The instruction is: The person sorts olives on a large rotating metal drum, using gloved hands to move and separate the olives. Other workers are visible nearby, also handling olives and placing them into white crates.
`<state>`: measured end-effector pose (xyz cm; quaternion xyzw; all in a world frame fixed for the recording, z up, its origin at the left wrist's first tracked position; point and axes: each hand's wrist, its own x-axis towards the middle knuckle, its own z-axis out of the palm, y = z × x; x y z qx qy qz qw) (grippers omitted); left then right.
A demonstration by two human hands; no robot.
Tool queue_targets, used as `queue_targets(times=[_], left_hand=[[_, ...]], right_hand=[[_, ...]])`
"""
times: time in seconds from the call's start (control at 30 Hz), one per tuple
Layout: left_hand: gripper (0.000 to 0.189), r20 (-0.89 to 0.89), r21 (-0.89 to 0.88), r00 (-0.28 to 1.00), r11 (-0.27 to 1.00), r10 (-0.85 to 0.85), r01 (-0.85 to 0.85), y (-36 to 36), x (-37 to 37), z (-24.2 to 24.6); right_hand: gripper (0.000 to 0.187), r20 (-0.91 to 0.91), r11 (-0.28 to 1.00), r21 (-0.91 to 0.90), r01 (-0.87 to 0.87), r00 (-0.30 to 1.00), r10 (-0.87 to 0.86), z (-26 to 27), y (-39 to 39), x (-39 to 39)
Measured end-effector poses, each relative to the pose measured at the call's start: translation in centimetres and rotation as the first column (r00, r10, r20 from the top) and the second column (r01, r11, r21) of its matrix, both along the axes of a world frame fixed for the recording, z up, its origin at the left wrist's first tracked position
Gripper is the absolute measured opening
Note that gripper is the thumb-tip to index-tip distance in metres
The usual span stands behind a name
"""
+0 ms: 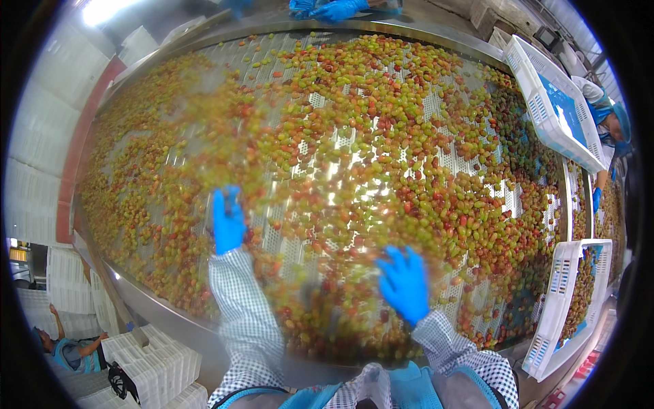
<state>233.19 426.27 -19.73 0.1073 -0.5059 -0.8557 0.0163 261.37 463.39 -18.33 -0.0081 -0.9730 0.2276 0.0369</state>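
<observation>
Red and green oval fruits [439, 209], which look like jujubes, cover a perforated metal conveyor or sorting table [317, 99]. Both my hands wear blue gloves, with checked sleeves above them. At centre-left, my left hand [228, 220] is over the fruits with its fingers partly bent; whether it grips any of them is unclear. My right hand [405, 281] lies lower and to the right, fingers spread among the fruits, holding nothing visible. The fruits around both hands are blurred.
A white plastic crate with a blue liner [562, 110] rests at the upper right; another crate [541, 307] holding fruits stands at the lower right. Co-workers' gloved hands [337, 10] are at the far edge. One person is at the right, another beside stacked white crates [153, 363] at lower left.
</observation>
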Motion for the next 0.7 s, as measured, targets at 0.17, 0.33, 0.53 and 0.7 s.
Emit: queue_targets(times=[0.17, 0.33, 0.53, 0.7], left_hand=[[0.047, 0.046, 0.28, 0.998, 0.958, 0.052, -0.063, 0.9, 16.9, 0.0], [0.027, 0.208, 0.596, 0.964, 0.803, -0.167, 0.011, 2.5, 28.8, 0.3], [0.023, 0.164, 0.427, 0.959, 0.893, -0.229, 0.14, 5.0, 32.3, -0.6], [0.041, 0.234, -0.042, 0.938, 0.961, -0.257, 0.274, 9.4, 32.3, 2.1]], right_hand=[[0.036, -0.051, 0.991, -0.073, 0.111, 0.992, -0.115, 0.1, 0.0, -5.8], [0.039, -0.178, 0.996, -0.033, 0.085, 0.98, -0.09, 0.4, -1.5, -14.2], [0.043, -0.184, 0.957, -0.048, -0.287, 0.944, 0.274, -0.2, -6.4, -13.6], [0.052, -0.161, 0.838, -0.061, -0.543, 0.834, 0.528, -1.7, -9.1, -6.5]])
